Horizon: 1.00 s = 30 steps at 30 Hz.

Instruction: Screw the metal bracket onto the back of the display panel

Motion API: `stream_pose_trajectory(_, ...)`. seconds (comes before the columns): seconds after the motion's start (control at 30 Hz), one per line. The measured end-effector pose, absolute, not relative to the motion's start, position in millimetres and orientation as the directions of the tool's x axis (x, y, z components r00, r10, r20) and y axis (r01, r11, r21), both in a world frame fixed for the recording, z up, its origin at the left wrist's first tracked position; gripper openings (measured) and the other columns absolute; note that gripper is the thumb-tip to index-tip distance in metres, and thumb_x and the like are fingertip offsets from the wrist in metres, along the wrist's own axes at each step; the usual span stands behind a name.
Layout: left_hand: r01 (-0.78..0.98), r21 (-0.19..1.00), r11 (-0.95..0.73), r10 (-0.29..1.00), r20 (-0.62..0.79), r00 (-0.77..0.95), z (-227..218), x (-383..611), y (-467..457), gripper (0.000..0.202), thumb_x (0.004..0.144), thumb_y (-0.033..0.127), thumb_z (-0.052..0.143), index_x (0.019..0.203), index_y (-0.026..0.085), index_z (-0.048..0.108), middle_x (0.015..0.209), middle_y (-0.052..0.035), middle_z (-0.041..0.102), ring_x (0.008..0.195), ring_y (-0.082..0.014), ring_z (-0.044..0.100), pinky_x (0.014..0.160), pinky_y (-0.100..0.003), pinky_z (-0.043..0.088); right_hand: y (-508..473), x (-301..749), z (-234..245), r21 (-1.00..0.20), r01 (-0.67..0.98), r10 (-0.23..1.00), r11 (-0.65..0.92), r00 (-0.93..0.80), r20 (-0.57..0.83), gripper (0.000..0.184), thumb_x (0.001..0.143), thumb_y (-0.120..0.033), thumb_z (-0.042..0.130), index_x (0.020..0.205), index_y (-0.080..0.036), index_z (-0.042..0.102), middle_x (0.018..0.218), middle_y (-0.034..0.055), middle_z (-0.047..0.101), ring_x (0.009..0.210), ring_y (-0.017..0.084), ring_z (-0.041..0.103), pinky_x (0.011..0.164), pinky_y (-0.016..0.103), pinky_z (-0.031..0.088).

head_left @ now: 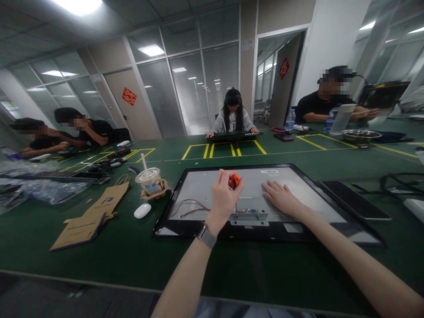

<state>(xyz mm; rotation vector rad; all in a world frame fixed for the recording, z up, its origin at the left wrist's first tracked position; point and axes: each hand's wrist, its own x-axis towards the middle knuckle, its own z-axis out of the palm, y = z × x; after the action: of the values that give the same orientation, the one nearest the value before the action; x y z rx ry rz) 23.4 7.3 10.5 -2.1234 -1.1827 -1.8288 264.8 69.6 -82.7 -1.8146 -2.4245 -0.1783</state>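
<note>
My left hand (222, 194), with a watch (207, 236) on its wrist, is wrapped round the orange and black handle of a screwdriver (235, 180). The screwdriver stands upright, its thin shaft pointing down at a metal bracket (250, 216) with connectors. That bracket sits near the close edge of a flat display panel (195, 187), which lies with its grey metal back up and a black frame around it. On the panel's back, to the right, my right hand (283, 198) rests flat with fingers spread. Thin coloured wires (192, 207) lie on the panel's left part.
Left of the panel are a drink cup (150, 183) in a carton holder, a white mouse (142, 210) and a brown paper bag (89, 216). On the right lies a dark flat slab (354, 199) near black cables (394, 181). Several people sit around the green table (115, 260).
</note>
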Motion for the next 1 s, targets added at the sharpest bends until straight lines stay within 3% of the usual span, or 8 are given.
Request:
stream_pose_trajectory(0.17,0.624,0.352,-0.698,0.468,0.883,0.025,9,24,7,0.011,0.086,0.024,0.066,0.093,0.019,0.059,0.082,0.0000,0.054,0.068,-0.0114,0.056,0.057,-0.020,0.047,71,265,-83,0.035,0.960,0.949,0.279,-0.281,0.144,0.060,0.099,-0.042,0.019,0.148,-0.017,0.042,0.154,0.0167,0.039,0.141,0.035,0.033,0.109,0.060,0.031)
stream_pose_trajectory(0.4,0.620,0.378,-0.687,0.463,0.886,-0.028,9,23,7,0.012,0.086,0.024,0.067,0.094,0.019,0.059,0.081,0.0005,0.054,0.068,-0.0112,0.055,0.057,-0.020,0.048,72,266,-84,0.044,0.959,0.947,0.281,-0.285,0.148,0.059,0.100,-0.042,0.020,0.148,-0.018,0.043,0.154,0.0159,0.040,0.141,0.035,0.035,0.109,0.059,0.032)
stream_pose_trajectory(0.77,0.565,0.326,-0.758,0.438,0.896,0.071,6,27,5,0.011,0.088,0.024,0.062,0.097,0.019,0.059,0.083,-0.0009,0.055,0.069,-0.0113,0.056,0.057,-0.020,0.049,70,264,-83,0.045,0.959,0.946,0.280,-0.283,0.158,0.058,0.099,-0.040,0.021,0.148,-0.017,0.042,0.154,0.0171,0.040,0.140,0.035,0.035,0.109,0.059,0.032)
stream_pose_trajectory(0.87,0.454,0.421,-0.786,0.503,0.861,0.072,5,31,1,0.011,0.086,0.019,0.059,0.096,0.019,0.059,0.082,-0.0009,0.056,0.071,-0.0121,0.058,0.059,-0.021,0.050,70,264,-82,0.054,0.960,0.949,0.276,-0.281,0.142,0.059,0.099,-0.039,0.020,0.148,-0.016,0.042,0.154,0.0175,0.040,0.140,0.036,0.035,0.108,0.059,0.033)
stream_pose_trajectory(1.0,0.157,0.666,-0.730,0.678,0.733,0.043,4,37,-2,0.014,0.094,0.018,0.045,0.098,0.019,0.057,0.079,-0.0002,0.059,0.064,-0.0107,0.061,0.059,-0.022,0.052,73,265,-86,0.044,0.958,0.945,0.283,-0.287,0.157,0.059,0.098,-0.040,0.020,0.147,-0.019,0.043,0.154,0.0162,0.040,0.140,0.036,0.036,0.107,0.061,0.033)
